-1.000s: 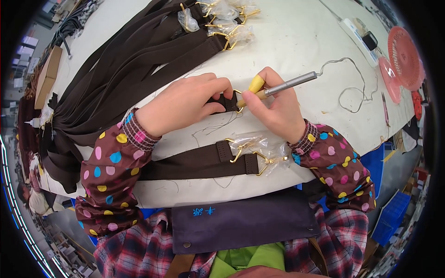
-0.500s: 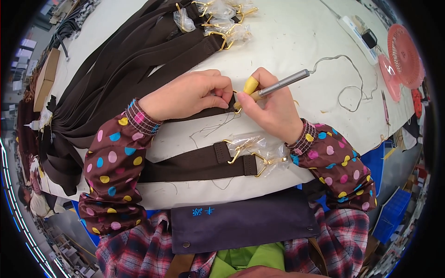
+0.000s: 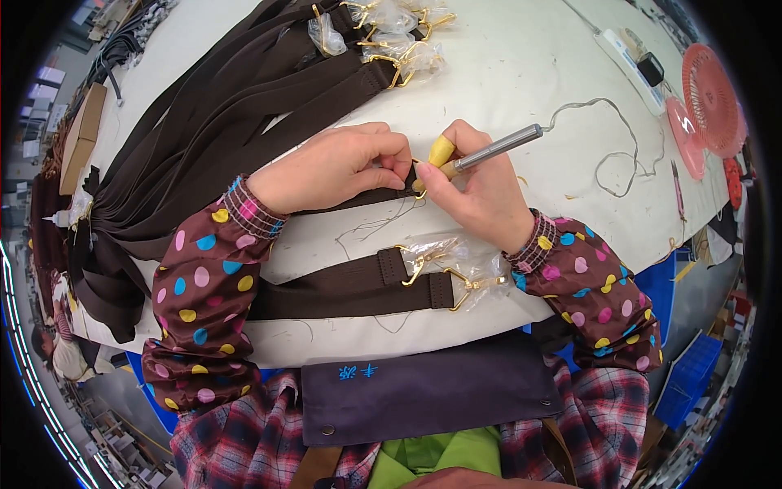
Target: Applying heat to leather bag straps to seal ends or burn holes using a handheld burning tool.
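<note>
My left hand (image 3: 334, 167) has curled fingers on the end of a dark brown strap (image 3: 354, 201) with a gold ring (image 3: 420, 195). My right hand (image 3: 481, 200) grips a pen-like tool (image 3: 497, 149) with a metal barrel, a wooden-coloured lower part and a trailing wire; its tip is at the strap end, largely hidden. A yellow cover (image 3: 440, 152) sits on one right fingertip. Below my hands lies another strap (image 3: 342, 289) with gold clasps (image 3: 463, 293) in clear plastic. Loose threads lie between the straps.
A pile of dark straps (image 3: 187, 114) with wrapped clasps covers the table's (image 3: 570, 212) back left. At right are a white power strip (image 3: 627, 69), pink plastic pieces (image 3: 707, 102) and a slim pink tool (image 3: 678, 191). Blue crates (image 3: 686, 383) stand below; cardboard (image 3: 81, 143) is at left.
Since a second ago my left hand has edged slightly up and right along the strap. My right hand and the tool have moved slightly left, closer to it.
</note>
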Motion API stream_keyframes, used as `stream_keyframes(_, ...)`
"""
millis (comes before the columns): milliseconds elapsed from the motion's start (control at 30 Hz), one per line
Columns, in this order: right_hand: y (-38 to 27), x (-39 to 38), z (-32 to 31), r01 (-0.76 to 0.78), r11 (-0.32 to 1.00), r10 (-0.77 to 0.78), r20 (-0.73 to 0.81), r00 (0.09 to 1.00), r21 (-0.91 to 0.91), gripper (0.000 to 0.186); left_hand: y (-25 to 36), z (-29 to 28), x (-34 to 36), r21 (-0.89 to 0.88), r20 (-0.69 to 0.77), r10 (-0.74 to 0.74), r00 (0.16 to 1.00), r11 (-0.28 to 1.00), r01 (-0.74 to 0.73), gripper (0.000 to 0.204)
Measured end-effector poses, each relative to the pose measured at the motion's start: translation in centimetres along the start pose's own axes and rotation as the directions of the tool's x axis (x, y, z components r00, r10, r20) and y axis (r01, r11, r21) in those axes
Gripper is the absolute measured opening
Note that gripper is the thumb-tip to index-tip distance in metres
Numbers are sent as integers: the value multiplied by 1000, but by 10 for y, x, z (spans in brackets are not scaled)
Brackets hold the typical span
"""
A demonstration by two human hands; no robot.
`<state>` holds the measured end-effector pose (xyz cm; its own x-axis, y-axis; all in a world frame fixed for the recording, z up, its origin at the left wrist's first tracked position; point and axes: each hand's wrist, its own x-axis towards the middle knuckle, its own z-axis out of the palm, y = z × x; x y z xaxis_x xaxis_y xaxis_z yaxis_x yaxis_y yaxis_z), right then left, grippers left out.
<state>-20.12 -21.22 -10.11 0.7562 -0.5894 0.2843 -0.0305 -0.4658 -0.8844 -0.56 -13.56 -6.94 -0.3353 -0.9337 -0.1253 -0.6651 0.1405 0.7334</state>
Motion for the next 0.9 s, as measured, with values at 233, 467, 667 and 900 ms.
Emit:
stream_keyframes(233,-1,1,0,-14,1000,14,9,1000,-17,22,-8,4,-1,9,-92,127,988,992,-126,10)
stream_keyframes(467,-2,2,3,-36,987,44,-51,998,159,20,0,3,-7,-259,-83,-222,971,946,194,8)
stream_keyframes(667,4,7,5,-36,995,42,-60,997,92,24,-1,6,-8,-305,-130,-277,952,925,227,13)
stream_keyframes(900,6,8,6,2,999,1,-65,998,38,28,0,7,-8,-289,-152,-270,951,932,219,14)
